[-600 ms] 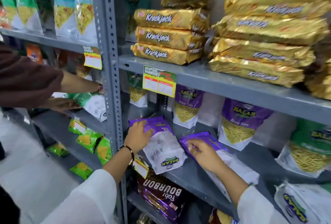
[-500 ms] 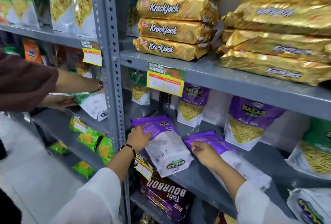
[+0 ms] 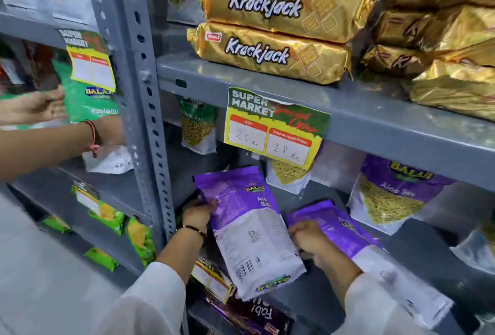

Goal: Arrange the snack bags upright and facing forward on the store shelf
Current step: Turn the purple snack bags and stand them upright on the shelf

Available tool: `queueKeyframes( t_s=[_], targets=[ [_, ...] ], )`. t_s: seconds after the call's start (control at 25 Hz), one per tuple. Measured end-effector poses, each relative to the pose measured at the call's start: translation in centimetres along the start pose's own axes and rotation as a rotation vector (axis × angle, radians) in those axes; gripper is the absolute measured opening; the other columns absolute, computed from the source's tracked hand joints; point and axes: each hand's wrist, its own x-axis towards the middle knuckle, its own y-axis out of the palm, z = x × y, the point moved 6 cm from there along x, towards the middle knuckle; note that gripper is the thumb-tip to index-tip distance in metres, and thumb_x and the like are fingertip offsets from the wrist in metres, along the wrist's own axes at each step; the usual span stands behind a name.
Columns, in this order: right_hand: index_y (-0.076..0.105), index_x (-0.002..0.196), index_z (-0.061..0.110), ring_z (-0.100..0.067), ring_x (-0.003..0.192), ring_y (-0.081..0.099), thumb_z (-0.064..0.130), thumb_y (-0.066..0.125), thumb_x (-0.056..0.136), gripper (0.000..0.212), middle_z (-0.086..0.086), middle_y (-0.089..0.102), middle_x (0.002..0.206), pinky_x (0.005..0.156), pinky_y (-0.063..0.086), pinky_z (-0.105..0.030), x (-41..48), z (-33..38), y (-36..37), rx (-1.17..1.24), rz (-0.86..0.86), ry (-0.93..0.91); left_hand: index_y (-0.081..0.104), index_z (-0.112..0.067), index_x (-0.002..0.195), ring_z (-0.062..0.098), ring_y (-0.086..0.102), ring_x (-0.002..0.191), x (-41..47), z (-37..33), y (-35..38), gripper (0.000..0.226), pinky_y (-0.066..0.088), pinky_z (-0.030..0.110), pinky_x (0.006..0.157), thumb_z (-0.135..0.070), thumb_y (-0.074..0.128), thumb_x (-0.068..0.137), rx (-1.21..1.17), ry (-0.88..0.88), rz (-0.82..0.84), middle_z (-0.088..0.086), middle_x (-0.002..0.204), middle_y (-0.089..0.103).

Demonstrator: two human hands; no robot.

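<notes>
A purple and white Balaji snack bag (image 3: pixel 249 230) lies back side up on the grey shelf (image 3: pixel 316 305), its bottom hanging over the front edge. My left hand (image 3: pixel 198 212) grips its left edge near the top. My right hand (image 3: pixel 313 241) holds its right edge, fingers resting between it and a second purple bag (image 3: pixel 348 230) that lies flat beside it. Two purple Aloo Sev bags stand upright and face forward at the back: one (image 3: pixel 388 195) on the right, the other (image 3: pixel 288 175) partly behind the price tag.
Gold Krackjack packs (image 3: pixel 270 50) are stacked on the shelf above, with a yellow price tag (image 3: pixel 276 125) hanging from its edge. A slotted steel upright (image 3: pixel 139 99) divides the bays. Another person's hands (image 3: pixel 40 109) handle a green bag (image 3: pixel 88 99) on the left. Bourbon packs (image 3: pixel 249 316) sit below.
The view has moved in closer to the shelf. My right hand has shifted from the second purple bag over to the right edge of the first one. My left hand stays on its left edge.
</notes>
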Motion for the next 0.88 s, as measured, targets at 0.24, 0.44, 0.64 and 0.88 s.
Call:
queueKeyframes(
  t_s=[0.24,0.44,0.64,0.88],
  targets=[
    [0.048,0.055,0.012,-0.019,0.057,0.048,-0.014,0.032,0.077,0.038,-0.008,0.051,0.058,0.057,0.051,-0.032,-0.4,1.1,-0.6,0.135,-0.064,-0.119,0.059,-0.014,0.090,0.001,0.061,0.045,-3.0,-7.7,1.8,0.010,0.046,0.012,0.039,-0.006,0.055,0.086,-0.239,0.298,0.271,-0.010,0.055,0.071],
    [0.052,0.055,0.021,-0.021,0.069,0.058,-0.005,0.048,0.081,0.037,-0.009,0.060,0.068,0.061,0.057,-0.036,-1.1,0.1,0.3,0.083,-0.146,-0.276,0.061,-0.016,0.093,0.002,0.067,0.062,-4.1,-9.2,2.4,0.022,0.056,0.018,0.054,-0.001,0.046,0.089,-0.267,0.421,0.419,-0.011,0.072,0.076],
    [0.047,0.050,0.023,-0.026,0.062,0.060,0.021,0.064,0.073,0.029,-0.003,0.061,0.058,0.061,0.046,-0.034,-4.1,0.4,-0.2,-0.090,-0.340,-0.274,0.065,-0.015,0.098,0.003,0.069,0.074,-4.5,-8.6,2.2,0.018,0.057,0.019,0.070,-0.010,0.050,0.089,-0.213,0.450,0.392,-0.012,0.078,0.076],
    [0.058,0.090,0.017,-0.026,0.098,0.065,0.004,0.073,0.068,0.029,-0.005,0.063,0.090,0.073,0.046,-0.020,-5.1,0.4,3.8,0.226,0.027,-0.329,0.069,-0.018,0.076,-0.011,0.050,0.052,-8.0,-8.5,0.2,0.016,0.042,0.006,0.054,-0.016,0.057,0.086,-0.042,0.680,0.036,-0.015,0.049,0.063]
  ],
)
